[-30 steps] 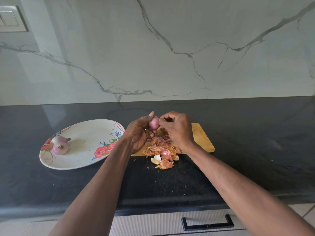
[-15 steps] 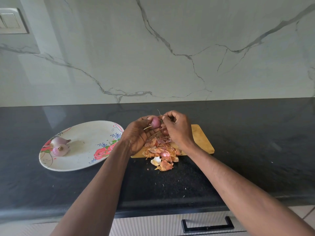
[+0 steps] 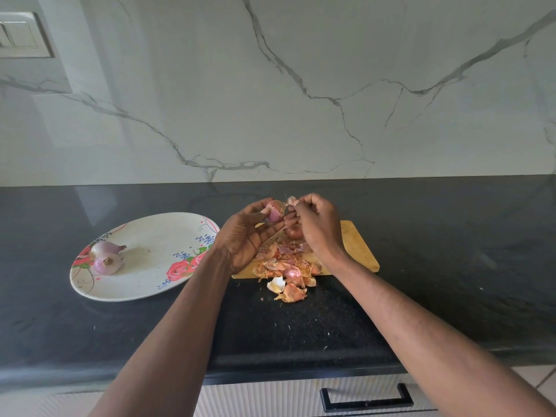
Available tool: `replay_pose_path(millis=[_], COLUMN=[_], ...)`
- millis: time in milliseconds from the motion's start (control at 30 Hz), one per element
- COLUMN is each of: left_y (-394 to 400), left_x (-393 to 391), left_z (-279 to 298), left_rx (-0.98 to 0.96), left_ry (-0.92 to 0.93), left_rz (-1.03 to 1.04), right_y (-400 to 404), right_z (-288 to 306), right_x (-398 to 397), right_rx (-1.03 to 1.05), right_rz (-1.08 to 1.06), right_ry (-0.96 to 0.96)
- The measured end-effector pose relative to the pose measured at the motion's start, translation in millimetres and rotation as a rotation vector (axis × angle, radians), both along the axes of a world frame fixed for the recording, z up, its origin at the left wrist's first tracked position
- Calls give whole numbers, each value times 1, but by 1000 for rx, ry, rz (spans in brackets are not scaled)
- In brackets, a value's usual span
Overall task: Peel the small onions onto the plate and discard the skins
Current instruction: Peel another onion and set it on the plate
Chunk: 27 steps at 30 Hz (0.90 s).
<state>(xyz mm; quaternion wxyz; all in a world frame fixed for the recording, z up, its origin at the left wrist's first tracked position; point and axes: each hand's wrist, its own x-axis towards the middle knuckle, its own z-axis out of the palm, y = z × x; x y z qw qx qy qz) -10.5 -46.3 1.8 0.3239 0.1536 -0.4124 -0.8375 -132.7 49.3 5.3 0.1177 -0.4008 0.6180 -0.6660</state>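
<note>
- Left hand (image 3: 245,236) cradles the small pinkish onion (image 3: 274,212) above the wooden chopping board (image 3: 356,246).
- Right hand (image 3: 317,228) pinches the papery root-end skin (image 3: 290,201); I'd pull gently away, keeping the onion steady.
- Peeled ones belong on the rose-patterned white plate (image 3: 168,236).

Both hands, left (image 3: 243,236) and right (image 3: 319,227), raised, fingers (image 3: 296,203) pinching.

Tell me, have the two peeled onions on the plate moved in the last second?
No. The two peeled onions lie at the same spot by the left rim of the plate, next to its red flower print, as before.
</note>
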Motion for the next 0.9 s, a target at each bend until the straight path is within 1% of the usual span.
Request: replay_pose_path(millis=[67,100,200,267,333,400,533,667,900], left_y=[0,-1,-4,-6,-6,-4,0,3,0], left_x=[0,0,-1,-1,-1,-2,-3,-1,-1], left_z=[0,-1,-1,-2,-1,-1,2,3,1], left_rx=[11,18,15,0,-13,-27,-27,-11,5], left_ry=[1,2,1,-3,-1,7,24,8,0], left_rz=[28,49,100,118,119,107,66,41,18], right_y=[0,0,0,1,2,1,-1,1,0], right_z=[0,-1,-4,-5,-6,-5,-5,-5,-9], right_x=[-2,-3,-5,-4,-1,-1,-3,-3,-5], right_rx=[6,38,120,95,23,-18,-23,-53,-120], right_rz=[-4,-37,-117,-104,-80,-56,-34,11,15], right_ry=[-40,-10,160,268,319,304,301,258,272])
